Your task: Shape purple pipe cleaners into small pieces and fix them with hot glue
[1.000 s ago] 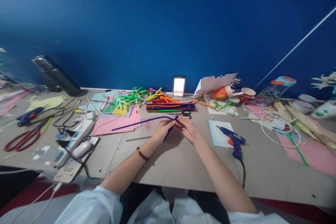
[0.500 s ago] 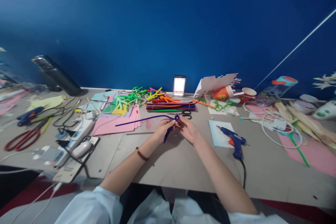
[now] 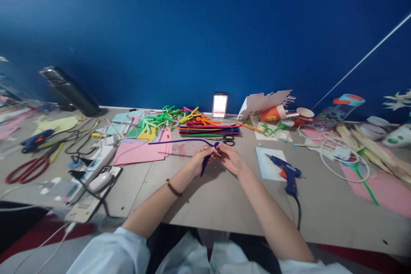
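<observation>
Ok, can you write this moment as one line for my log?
left hand: holding purple pipe cleaner | right hand: holding it too | nearby: glue gun

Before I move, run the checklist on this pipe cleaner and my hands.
1. The purple pipe cleaner is pinched near its bend: ok.
2. The left hand and right hand are both on it: ok.
3. The small coil is tight: cannot tell, the fingers partly hide it.
4. The blue glue gun lies apart from the hands: ok.
5. The black-handled scissors lie on the table, beyond the hands: ok.
</observation>
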Action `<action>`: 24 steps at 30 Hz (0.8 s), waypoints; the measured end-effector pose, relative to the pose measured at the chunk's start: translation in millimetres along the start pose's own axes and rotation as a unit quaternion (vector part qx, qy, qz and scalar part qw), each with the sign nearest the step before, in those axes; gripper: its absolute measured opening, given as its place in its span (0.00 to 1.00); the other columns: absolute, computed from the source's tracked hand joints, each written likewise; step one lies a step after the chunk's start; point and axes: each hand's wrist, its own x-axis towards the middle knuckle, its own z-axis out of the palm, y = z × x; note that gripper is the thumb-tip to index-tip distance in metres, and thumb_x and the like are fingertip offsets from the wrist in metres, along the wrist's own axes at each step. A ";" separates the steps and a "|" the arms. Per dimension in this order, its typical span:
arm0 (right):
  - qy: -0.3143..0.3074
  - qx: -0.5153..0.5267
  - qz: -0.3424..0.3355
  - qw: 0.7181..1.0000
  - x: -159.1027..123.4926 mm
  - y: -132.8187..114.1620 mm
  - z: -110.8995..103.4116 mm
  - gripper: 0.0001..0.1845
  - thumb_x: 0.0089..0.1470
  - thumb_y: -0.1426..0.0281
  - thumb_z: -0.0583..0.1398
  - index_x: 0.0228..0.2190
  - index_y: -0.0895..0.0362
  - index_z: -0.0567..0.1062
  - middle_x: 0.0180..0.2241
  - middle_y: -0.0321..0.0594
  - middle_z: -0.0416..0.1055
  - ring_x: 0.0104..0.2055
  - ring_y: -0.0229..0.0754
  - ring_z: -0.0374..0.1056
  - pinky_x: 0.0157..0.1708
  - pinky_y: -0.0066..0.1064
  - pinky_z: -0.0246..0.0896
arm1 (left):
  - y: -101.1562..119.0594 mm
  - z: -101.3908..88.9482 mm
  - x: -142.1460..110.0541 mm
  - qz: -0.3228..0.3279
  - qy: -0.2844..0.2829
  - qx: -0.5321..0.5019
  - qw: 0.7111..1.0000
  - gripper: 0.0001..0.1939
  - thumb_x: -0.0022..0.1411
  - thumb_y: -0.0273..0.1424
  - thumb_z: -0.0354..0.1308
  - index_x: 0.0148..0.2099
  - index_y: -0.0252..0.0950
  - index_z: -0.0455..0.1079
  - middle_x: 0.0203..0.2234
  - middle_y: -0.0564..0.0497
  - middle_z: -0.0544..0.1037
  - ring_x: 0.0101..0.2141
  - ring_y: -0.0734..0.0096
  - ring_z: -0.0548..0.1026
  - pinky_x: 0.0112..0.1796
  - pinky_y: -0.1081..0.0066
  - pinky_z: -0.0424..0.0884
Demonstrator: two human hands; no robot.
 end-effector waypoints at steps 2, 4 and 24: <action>0.001 0.002 0.006 1.000 -1.0 -1.6 1.2 0.12 0.38 0.63 0.69 0.23 0.56 0.74 0.22 0.33 0.71 0.27 0.36 0.67 0.31 0.30 0.64 | -1.7 1.0 -0.6 0.004 0.003 -0.011 1.000 0.16 0.40 0.38 0.69 0.23 0.31 0.72 0.14 0.55 0.65 0.18 0.81 0.60 0.21 0.76 0.52; 0.006 0.003 0.006 1.000 -1.3 -2.2 1.1 0.13 0.37 0.64 0.70 0.23 0.56 0.74 0.22 0.32 0.71 0.26 0.35 0.66 0.30 0.29 0.64 | -3.5 2.2 -1.2 0.012 0.012 -0.014 1.000 0.16 0.39 0.38 0.69 0.23 0.31 0.72 0.14 0.54 0.66 0.18 0.81 0.62 0.22 0.76 0.54; 0.061 0.082 -0.005 0.995 5.2 2.1 -4.0 0.08 0.36 0.70 0.69 0.22 0.57 0.75 0.21 0.31 0.71 0.26 0.33 0.66 0.31 0.25 0.62 | -2.1 2.3 -0.4 0.045 0.024 0.047 0.998 0.17 0.42 0.40 0.67 0.25 0.29 0.73 0.14 0.54 0.68 0.17 0.82 0.61 0.20 0.77 0.54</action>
